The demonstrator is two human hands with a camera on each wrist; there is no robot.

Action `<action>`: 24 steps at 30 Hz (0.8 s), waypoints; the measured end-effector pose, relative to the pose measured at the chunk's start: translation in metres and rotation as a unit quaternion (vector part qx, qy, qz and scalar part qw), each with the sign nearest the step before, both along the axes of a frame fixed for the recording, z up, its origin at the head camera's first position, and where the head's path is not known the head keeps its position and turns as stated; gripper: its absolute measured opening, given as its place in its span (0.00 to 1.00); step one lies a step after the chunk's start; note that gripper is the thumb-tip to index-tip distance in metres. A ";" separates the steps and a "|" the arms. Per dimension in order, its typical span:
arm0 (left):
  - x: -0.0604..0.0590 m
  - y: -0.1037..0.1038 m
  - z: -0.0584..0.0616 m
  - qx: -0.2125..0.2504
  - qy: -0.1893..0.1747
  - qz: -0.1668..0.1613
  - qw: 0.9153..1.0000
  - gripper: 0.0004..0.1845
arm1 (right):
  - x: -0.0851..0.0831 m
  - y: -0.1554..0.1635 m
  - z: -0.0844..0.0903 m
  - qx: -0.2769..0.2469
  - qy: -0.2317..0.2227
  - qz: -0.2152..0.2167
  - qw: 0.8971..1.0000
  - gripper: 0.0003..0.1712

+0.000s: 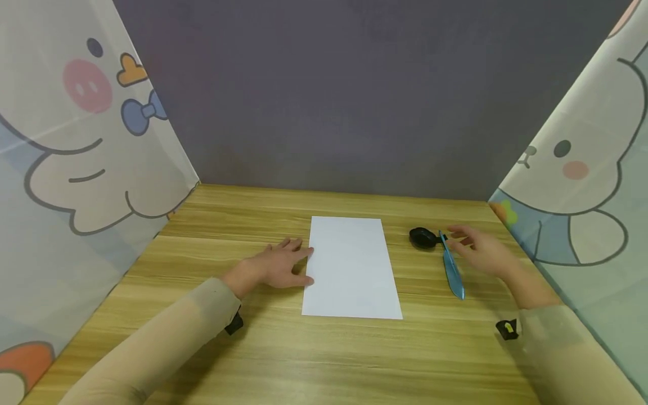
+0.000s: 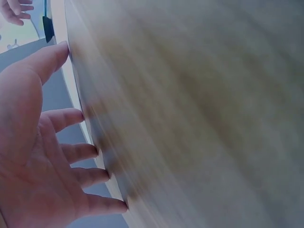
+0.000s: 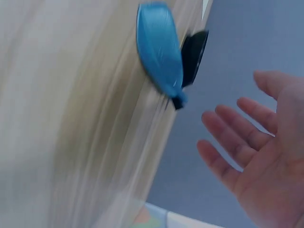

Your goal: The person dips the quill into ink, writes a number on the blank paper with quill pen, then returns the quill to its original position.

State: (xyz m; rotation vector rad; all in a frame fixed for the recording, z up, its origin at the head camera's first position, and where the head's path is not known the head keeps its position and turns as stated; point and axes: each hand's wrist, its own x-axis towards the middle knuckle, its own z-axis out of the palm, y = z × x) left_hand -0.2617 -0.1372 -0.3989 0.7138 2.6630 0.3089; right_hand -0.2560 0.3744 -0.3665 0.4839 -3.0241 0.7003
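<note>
Head view has the white sheet of paper [image 1: 349, 267] flat on the wood-grain tabletop [image 1: 354, 360], between my hands. My left hand [image 1: 278, 266] is spread wide and holds nothing; its thumb and index fingertip lie at the sheet's left edge, the other fingertips on the tabletop. Any sideways push there could, I judge, skid or buckle the sheet, since only that one margin is pinned. My right hand [image 1: 481, 250] is loosely curved, fingers apart with nothing in them, just beside the slim end of a blue leaf-shaped utensil [image 1: 453, 275]. That end crosses the handle of what looks like a black spoon [image 1: 422, 238], right of the sheet; whether the two touch, I cannot tell. A hasty pinch could catch both together, because they overlap right by my fingertips, or a clumsy nudge could swing the blue one round and knock the black one toward the sheet.
</note>
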 end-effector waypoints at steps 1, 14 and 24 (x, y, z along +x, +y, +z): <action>0.000 0.000 0.000 0.000 0.000 0.000 1.000 0.50 | -0.002 0.004 -0.001 0.002 -0.002 0.000 1.000 0.31; 0.000 -0.001 -0.001 0.003 -0.004 -0.002 1.000 0.50 | -0.024 0.040 -0.021 -0.066 -0.068 0.027 0.995 0.20; 0.001 -0.001 0.001 0.005 -0.007 -0.003 1.000 0.50 | -0.029 0.032 -0.022 -0.024 -0.054 0.057 0.997 0.17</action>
